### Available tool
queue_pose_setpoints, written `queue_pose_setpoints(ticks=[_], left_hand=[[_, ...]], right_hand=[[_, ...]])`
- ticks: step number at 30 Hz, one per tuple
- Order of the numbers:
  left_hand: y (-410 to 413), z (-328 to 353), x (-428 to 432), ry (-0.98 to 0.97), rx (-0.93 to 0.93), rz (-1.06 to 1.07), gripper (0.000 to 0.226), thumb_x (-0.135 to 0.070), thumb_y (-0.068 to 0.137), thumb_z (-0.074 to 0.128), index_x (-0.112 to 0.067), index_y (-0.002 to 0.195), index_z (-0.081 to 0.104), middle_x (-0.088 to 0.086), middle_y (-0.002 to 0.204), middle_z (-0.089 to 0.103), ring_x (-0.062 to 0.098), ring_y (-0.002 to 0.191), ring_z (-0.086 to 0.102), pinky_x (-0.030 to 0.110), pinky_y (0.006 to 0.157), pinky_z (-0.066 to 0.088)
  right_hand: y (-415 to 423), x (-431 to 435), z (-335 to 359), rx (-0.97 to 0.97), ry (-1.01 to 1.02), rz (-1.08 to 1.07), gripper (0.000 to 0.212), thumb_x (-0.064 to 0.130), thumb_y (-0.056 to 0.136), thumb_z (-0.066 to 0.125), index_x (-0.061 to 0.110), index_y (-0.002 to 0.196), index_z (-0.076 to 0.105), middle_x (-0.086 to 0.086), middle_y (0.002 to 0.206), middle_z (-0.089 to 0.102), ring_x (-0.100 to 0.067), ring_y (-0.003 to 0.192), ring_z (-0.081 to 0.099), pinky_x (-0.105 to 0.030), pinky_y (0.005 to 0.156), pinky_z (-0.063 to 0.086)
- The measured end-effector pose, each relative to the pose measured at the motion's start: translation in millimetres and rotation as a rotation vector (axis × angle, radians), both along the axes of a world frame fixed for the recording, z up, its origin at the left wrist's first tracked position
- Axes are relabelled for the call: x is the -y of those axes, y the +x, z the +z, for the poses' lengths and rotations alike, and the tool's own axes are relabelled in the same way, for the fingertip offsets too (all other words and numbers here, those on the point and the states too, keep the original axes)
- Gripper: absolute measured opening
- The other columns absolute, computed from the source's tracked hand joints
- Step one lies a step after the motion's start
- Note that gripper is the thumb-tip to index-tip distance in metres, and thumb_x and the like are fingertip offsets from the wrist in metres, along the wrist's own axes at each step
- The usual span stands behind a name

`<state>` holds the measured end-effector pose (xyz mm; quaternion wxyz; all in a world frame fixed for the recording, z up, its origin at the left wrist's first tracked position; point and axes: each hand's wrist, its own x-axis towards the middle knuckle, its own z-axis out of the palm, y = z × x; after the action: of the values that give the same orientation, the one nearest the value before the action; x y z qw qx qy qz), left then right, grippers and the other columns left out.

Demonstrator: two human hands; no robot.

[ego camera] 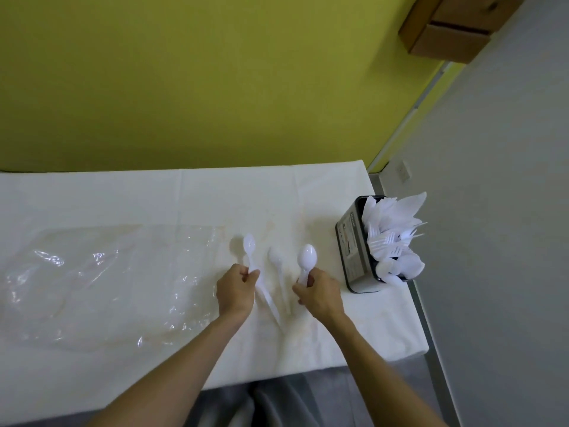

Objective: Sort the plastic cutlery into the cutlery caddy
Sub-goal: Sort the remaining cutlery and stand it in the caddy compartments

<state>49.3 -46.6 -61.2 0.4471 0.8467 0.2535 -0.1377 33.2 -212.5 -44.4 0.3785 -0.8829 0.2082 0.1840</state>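
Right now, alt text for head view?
The left hand grips one spoon and the right hand a second spoon at the white table; a third spoon lies between them. The cutlery caddy, holding forks, stands at right; a clear bag lies left.

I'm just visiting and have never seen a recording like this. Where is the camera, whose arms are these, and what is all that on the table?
There is no machine here: these are a person's two bare arms, filmed by one wide-angle camera worn on their head, looking down. The left hand grips a white plastic spoon by its handle; the right hand holds a second spoon. A third spoon lies on the white tablecloth between them. To the left lies a crumpled clear plastic bag. At the right edge stands the dark cutlery caddy, already holding forks and other white cutlery.
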Motion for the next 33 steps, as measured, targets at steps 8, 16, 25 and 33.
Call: queue_pose_setpoints(ticks=[8,16,25,33], left_hand=[[8.4,-0.8,-6.6,0.061,-0.031,-0.012,0.030,-0.035,0.084,0.070,-0.010,0.073,0.058,0.007,0.073,0.069,0.027,0.071,0.066,0.036,0.068,0.051],[-13.0,0.0,-9.6,-0.063,-0.046,0.116,0.026,-0.027,0.084,0.072,-0.009,0.072,0.058,0.000,0.066,0.065,0.024,0.066,0.072,0.037,0.073,0.054],[-29.6,9.7,21.2,0.110,-0.202,-0.157,0.030,-0.030,0.078,0.071,-0.017,0.061,0.050,-0.003,0.060,0.056,0.019,0.061,0.054,0.027,0.053,0.037],[-29.5,6.3,-6.5,-0.004,-0.182,-0.075,0.015,-0.013,0.075,0.064,-0.009,0.063,0.056,0.009,0.069,0.071,0.026,0.074,0.070,0.036,0.067,0.054]], right_hand=[[13.3,-15.8,-6.5,-0.072,-0.033,0.134,0.024,0.019,0.085,0.072,0.007,0.101,0.059,-0.012,0.097,0.068,-0.028,0.084,0.070,-0.038,0.081,0.059],[27.7,-29.5,-12.5,-0.115,-0.099,0.124,0.028,0.023,0.084,0.072,0.003,0.101,0.063,-0.012,0.099,0.069,-0.030,0.086,0.070,-0.033,0.078,0.058],[21.3,-14.6,-9.0,-0.168,-0.102,0.127,0.016,0.014,0.078,0.070,0.000,0.084,0.066,-0.013,0.076,0.073,-0.024,0.066,0.073,-0.032,0.067,0.061],[15.6,-7.4,0.4,-0.070,-0.001,0.060,0.034,0.015,0.075,0.083,0.011,0.097,0.058,-0.006,0.085,0.069,-0.022,0.070,0.070,-0.031,0.065,0.058]])
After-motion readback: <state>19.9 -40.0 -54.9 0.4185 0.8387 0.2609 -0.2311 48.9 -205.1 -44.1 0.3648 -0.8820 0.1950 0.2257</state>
